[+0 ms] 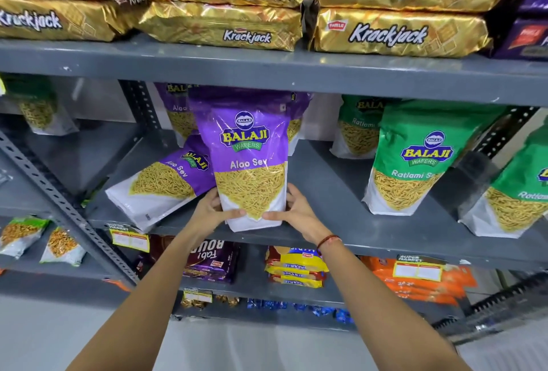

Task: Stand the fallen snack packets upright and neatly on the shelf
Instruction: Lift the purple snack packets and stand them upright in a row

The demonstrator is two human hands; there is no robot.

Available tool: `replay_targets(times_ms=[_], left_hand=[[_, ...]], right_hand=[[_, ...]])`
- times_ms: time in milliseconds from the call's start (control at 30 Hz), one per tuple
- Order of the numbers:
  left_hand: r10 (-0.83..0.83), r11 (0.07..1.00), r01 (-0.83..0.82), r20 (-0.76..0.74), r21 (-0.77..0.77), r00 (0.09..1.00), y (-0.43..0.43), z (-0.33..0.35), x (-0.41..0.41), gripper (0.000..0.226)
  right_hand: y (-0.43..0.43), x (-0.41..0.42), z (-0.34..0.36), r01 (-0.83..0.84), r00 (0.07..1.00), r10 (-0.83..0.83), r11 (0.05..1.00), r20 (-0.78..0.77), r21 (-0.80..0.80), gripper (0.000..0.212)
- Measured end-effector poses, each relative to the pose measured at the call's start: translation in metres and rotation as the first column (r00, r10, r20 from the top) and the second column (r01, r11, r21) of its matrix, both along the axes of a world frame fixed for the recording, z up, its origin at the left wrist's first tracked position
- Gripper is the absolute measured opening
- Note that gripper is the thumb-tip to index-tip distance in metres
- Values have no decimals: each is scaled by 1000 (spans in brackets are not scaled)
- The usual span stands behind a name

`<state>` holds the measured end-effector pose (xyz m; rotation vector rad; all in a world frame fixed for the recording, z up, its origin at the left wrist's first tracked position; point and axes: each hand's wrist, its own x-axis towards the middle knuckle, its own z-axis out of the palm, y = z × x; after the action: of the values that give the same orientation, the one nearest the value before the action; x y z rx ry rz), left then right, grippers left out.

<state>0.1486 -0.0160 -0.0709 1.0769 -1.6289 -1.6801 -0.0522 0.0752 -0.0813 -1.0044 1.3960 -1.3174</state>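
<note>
Purple Aloo Sev packet stands upright, its base clasped between both hands' fingers.

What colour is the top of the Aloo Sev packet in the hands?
Purple, on the Aloo Sev packet; the head view shows it.

Purple Balaji Aloo Sev packet stands upright at the front edge of the grey middle shelf, label facing me, white base down, yellow sev showing through the clear window. I've got it by the lower corners, my left hand and my right hand one each side, thumbs across the front. Just left of it, touching, a second purple Aloo Sev packet lies fallen, tilted, top toward the back, base toward the shelf edge. More purple packets stand behind, partly hidden.
</note>
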Motion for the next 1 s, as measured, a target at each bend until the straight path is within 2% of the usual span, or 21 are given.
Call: replay_targets(times_ms=[267, 400, 667, 800, 1000], left_hand=[[-35, 999, 35, 0, -26, 999, 1, 4, -9, 66], [-64, 996, 61, -55, -62, 996, -1, 9, -24, 65], [-115, 987, 103, -94, -122, 989, 2, 3, -81, 64], [-137, 987, 127, -97, -103, 986, 5, -9, -106, 64], [-158, 984, 151, -71, -96, 985, 5, -28, -127, 69]], right_hand=[[4, -8, 0, 14, 999, -14, 1000, -41, 0, 68], [7, -20, 5, 50, 994, -51, 999, -98, -4, 75], [27, -62, 8, 154, 958, -159, 987, -239, -38, 68], [36, -81, 1, 213, 932, -212, 977, -294, -31, 68], [40, -93, -17, 288, 904, -285, 957, -318, -39, 73]])
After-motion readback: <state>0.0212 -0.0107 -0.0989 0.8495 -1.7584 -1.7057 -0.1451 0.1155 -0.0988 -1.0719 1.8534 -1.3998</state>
